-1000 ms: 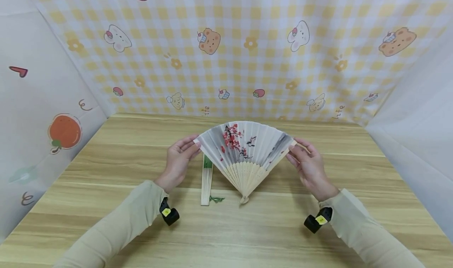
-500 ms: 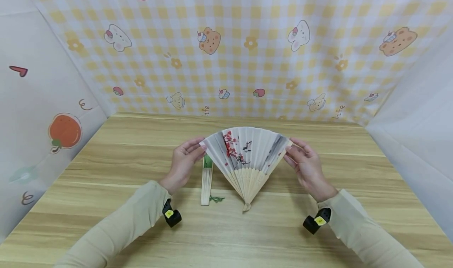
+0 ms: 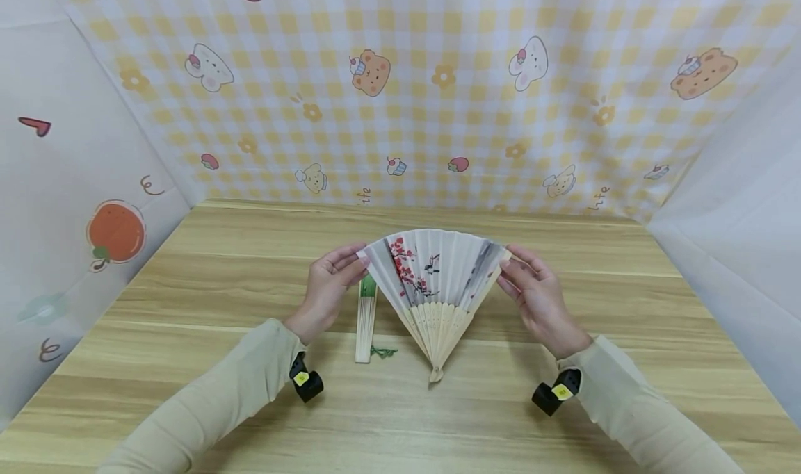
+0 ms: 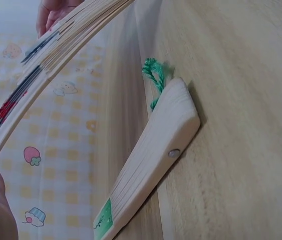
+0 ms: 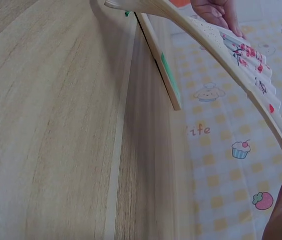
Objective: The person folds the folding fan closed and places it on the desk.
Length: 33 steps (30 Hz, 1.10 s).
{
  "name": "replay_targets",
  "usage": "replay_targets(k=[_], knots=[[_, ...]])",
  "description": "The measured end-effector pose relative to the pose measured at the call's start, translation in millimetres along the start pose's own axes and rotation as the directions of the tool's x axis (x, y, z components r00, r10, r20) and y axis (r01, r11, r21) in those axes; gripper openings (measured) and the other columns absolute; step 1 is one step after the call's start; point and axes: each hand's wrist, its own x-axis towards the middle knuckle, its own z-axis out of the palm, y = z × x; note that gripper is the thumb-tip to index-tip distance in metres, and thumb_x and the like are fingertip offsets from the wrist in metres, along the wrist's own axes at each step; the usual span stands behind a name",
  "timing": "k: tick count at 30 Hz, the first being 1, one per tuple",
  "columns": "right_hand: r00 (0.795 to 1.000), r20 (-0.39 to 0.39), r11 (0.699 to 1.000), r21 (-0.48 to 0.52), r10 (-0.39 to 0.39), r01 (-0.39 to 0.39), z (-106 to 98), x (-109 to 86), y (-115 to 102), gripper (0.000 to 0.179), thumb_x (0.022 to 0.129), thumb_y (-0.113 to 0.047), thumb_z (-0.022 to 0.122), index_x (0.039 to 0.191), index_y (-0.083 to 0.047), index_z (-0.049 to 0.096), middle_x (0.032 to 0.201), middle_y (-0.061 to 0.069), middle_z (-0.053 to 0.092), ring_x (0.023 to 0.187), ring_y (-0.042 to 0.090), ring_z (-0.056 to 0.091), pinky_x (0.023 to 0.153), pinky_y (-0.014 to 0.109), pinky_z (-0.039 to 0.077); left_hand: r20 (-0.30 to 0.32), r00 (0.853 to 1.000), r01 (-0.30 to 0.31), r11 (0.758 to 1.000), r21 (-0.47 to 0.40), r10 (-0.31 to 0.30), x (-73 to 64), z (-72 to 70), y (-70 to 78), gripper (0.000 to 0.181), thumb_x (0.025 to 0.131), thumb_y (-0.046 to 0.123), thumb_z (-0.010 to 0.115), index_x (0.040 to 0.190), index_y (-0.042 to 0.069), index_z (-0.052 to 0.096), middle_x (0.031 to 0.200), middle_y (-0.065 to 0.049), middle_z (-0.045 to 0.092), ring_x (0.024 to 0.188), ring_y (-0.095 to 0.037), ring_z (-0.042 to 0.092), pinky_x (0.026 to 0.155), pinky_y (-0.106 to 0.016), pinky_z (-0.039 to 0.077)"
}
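A white folding fan (image 3: 447,269) with red blossoms and a small bird is spread partway between both hands, held above the table. My left hand (image 3: 325,285) pinches its upper left corner, thumb in front. At the opposite corner my right hand (image 3: 537,295) pinches the outer rib between thumb and fingers. The pale wooden ribs narrow to a pivot pointing down toward me. Just left of it a second, folded fan (image 3: 366,328) with a green section lies on the table, its top partly behind the left hand. From its pivot end trails a green tassel (image 4: 154,75).
The wooden table (image 3: 250,248) runs back to a yellow checked cloth (image 3: 425,112) with cartoon prints. White cloth walls (image 3: 75,182) stand at both sides. Each wrist carries a small black camera (image 3: 306,383).
Both hands have come closer together, so the open fan's spread has narrowed. The fan has also shifted a little toward me. The folded fan has stayed in place.
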Motion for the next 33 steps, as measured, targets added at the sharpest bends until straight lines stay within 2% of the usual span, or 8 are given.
replay_targets(k=[17,24,33], knots=[[0.998,0.047,0.999,-0.043,0.033,-0.031,2,-4.1,2,0.028,0.085,0.002,0.054,0.111,-0.008,0.051,0.088,0.002,0.059,0.076,0.01,0.061,0.069,0.018,0.05,0.013,1.0,0.015,1.0,0.016,-0.015,-0.9,11.4,-1.5,0.034,0.081,-0.004,0.058,0.115,-0.006,0.05,0.095,-0.003,0.064,0.084,-0.012,0.062,0.08,-0.027,0.048],[0.996,0.066,0.997,-0.067,0.052,-0.048,3,-5.8,3,0.025,0.086,0.001,0.053,0.107,-0.011,0.055,0.089,0.001,0.059,0.077,0.01,0.061,0.07,0.018,0.05,0.03,0.999,0.033,0.999,0.013,-0.033,-1.7,17.0,-4.3,0.033,0.082,-0.004,0.057,0.114,-0.007,0.051,0.09,-0.001,0.063,0.081,-0.011,0.062,0.079,-0.026,0.049],[0.996,0.057,0.993,-0.098,0.072,-0.066,6,-7.5,5,0.024,0.086,0.0,0.054,0.105,-0.014,0.056,0.092,0.001,0.056,0.079,0.01,0.06,0.072,0.018,0.05,0.053,0.998,0.026,0.998,0.055,-0.029,-3.8,22.6,-6.0,0.031,0.083,-0.003,0.056,0.113,-0.006,0.051,0.089,-0.001,0.062,0.082,-0.011,0.061,0.079,-0.027,0.049]])
